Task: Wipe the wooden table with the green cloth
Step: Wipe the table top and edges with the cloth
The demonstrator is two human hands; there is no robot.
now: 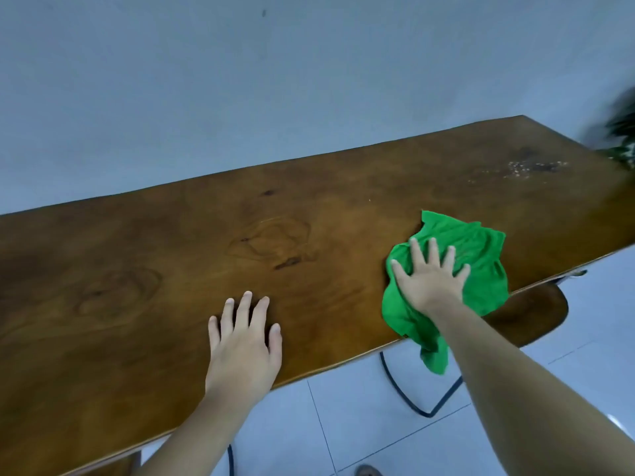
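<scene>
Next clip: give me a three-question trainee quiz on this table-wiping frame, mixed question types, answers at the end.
1. True or false: the right hand presses flat on the green cloth, fingers spread.
2. Part of the cloth hangs over the wooden table at which edge? A) far edge B) near edge C) left end
3. Fill in: the pale crumbs lie on the table toward its far ____ end, apart from the cloth.

Key: 1 true; 2 B; 3 right. The left hand rests flat on bare wood, holding nothing.
</scene>
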